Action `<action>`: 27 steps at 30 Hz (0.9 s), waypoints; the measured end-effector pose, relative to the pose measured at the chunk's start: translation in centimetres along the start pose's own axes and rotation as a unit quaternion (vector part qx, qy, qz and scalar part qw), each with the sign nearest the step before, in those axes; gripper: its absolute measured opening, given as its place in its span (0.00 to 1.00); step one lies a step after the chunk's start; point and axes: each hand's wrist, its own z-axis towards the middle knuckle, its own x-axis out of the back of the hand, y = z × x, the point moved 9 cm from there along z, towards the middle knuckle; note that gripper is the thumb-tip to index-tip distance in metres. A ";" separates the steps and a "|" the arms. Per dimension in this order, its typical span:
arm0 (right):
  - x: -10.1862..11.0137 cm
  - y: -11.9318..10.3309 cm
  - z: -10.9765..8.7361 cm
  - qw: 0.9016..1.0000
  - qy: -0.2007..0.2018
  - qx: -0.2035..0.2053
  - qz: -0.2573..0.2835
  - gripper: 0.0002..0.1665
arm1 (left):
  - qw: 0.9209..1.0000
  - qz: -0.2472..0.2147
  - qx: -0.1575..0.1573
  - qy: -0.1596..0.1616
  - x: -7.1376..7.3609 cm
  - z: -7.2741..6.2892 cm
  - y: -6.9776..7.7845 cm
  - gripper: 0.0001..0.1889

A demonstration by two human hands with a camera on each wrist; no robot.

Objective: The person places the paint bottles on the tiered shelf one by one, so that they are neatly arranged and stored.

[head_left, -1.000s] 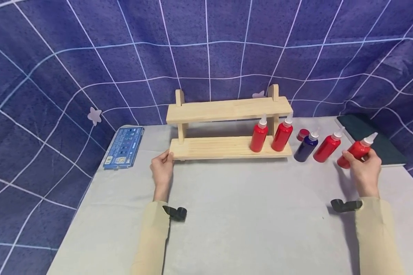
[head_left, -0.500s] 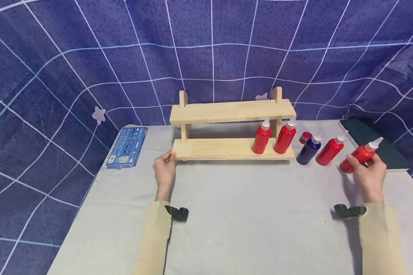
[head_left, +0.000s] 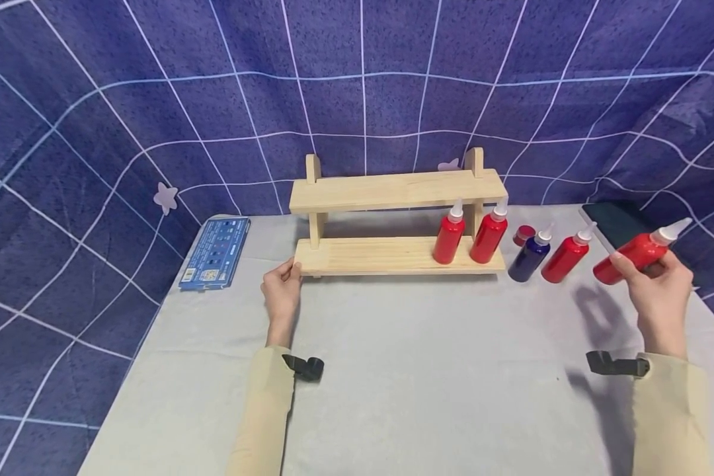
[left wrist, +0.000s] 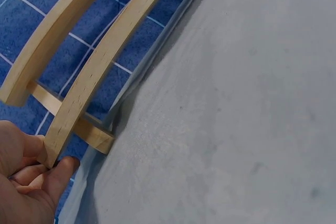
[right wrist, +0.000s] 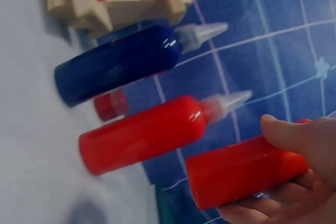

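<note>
A two-tier wooden shelf [head_left: 369, 254] stands at the back of the table. My left hand [head_left: 281, 291] pinches the left end of its lower board, thumb and fingers on either side in the left wrist view. With my right hand [head_left: 663, 297] I grip a red squeeze bottle [head_left: 636, 254] with a white nozzle, tilted and raised over the table, its shadow below. Left of it stand another red bottle [head_left: 565, 258] and a dark blue bottle [head_left: 529, 258]. Two more red bottles, one nearer the middle [head_left: 448, 239] and one at the right end [head_left: 488, 237], stand on the lower board.
A small red-lidded jar [head_left: 524, 235] sits behind the blue bottle. At the right back lies a dark green flat board or book [head_left: 615, 221], partly hidden by the held bottle. A blue box [head_left: 215, 252] lies at the left. A blue gridded cloth [head_left: 393, 106] hangs behind.
My right hand has lifted the red bottle off the table and moved it a little to the right. The left hand keeps its hold on the shelf.
</note>
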 end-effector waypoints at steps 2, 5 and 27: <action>-0.1 -0.7 -0.3 0.999 0.002 0.005 -0.031 0.18 | 1.000 -0.001 0.001 0.000 0.0 0.0 0.0 0.15; -0.2 -1.9 -0.9 0.997 0.006 0.021 -0.076 0.18 | 1.000 -0.003 0.001 0.000 0.1 0.0 0.1 0.15; -4.5 -7.5 -6.3 0.975 -0.106 0.144 -0.130 0.18 | 1.000 -0.003 0.014 -0.003 0.0 0.1 -0.3 0.15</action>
